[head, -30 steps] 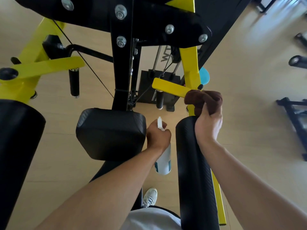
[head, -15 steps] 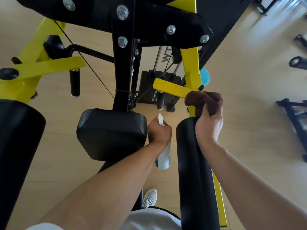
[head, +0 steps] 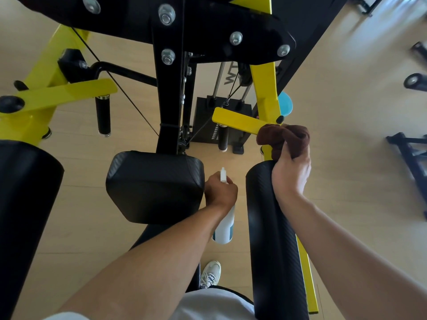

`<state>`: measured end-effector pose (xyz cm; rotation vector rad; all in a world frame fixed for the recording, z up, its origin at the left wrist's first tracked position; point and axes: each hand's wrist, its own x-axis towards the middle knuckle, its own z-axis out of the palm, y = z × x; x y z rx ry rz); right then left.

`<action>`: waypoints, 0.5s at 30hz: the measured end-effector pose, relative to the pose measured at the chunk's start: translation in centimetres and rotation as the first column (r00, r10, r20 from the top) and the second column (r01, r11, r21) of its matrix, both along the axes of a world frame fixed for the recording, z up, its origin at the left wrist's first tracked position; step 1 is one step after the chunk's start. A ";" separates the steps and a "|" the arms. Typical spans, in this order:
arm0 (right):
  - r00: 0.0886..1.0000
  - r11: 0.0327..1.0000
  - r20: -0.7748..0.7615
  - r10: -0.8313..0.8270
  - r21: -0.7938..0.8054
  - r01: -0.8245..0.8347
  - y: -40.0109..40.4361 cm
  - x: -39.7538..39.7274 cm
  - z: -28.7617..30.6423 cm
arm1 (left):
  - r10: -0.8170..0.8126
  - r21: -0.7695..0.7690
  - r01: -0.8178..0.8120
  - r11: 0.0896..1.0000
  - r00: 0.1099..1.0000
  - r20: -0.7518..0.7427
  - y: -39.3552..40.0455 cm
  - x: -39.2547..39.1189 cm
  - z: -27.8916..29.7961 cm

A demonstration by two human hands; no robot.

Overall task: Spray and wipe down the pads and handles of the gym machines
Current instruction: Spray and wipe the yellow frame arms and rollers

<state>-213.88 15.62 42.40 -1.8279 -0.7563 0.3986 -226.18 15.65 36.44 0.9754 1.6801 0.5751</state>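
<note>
Wiping of the right roller pad point(head: 275, 239).
A brown cloth point(head: 285, 138) is bunched in the right hand point(head: 291, 174) at the pad's far end; a spray bottle point(head: 225, 224) is gripped by the left hand point(head: 220, 189) beside it, kept ready for spraying.

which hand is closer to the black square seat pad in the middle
Left. The left hand, gripping the spray bottle, sits right beside the square pad; the right hand holds the brown cloth at the roller pad.
</note>
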 end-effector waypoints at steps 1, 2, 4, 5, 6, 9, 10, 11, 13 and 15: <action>1.000 1.000 -0.002 0.000 -0.001 0.000 0.0 0.0 0.0 | 0.005 -0.005 -0.005 1.000 1.000 0.009 0.1 0.0 0.0; 1.000 1.000 -0.003 0.000 -0.002 0.000 0.0 0.0 0.0 | 0.011 -0.012 -0.011 1.000 1.000 0.028 0.2 -0.1 0.0; 1.000 1.000 -0.009 -0.001 0.001 0.001 0.0 0.0 0.0 | 0.013 -0.041 -0.011 0.999 0.998 0.058 0.3 -0.2 0.1; 1.000 1.000 -0.014 -0.002 0.002 0.002 0.0 -0.1 0.1 | 0.010 -0.048 -0.007 0.999 0.998 0.054 0.4 -0.2 0.1; 1.000 1.000 -0.018 -0.004 0.005 0.004 0.0 0.0 0.1 | 0.003 -0.040 -0.001 0.999 0.999 0.039 0.4 -0.2 0.2; 1.000 1.000 -0.015 -0.002 0.003 0.002 -0.1 -0.1 0.1 | 0.009 -0.023 -0.008 1.000 0.999 0.042 0.6 -0.2 0.6; 1.000 1.000 -0.014 -0.001 0.002 0.001 0.0 -0.1 0.1 | 0.015 -0.020 -0.014 1.000 0.998 0.062 0.7 -0.3 0.8; 1.000 1.000 -0.013 -0.001 0.001 0.001 0.0 -0.1 0.1 | 0.023 -0.013 -0.022 1.000 0.996 0.086 1.0 -0.3 1.0; 1.000 1.000 -0.012 0.001 0.003 -0.001 0.0 -0.1 0.1 | 0.048 0.025 -0.051 0.998 0.992 0.120 1.5 -0.4 1.5; 1.000 1.000 -0.007 0.003 0.002 -0.003 0.0 -0.1 0.1 | 0.070 0.055 -0.077 0.996 0.991 0.114 2.0 -0.2 2.0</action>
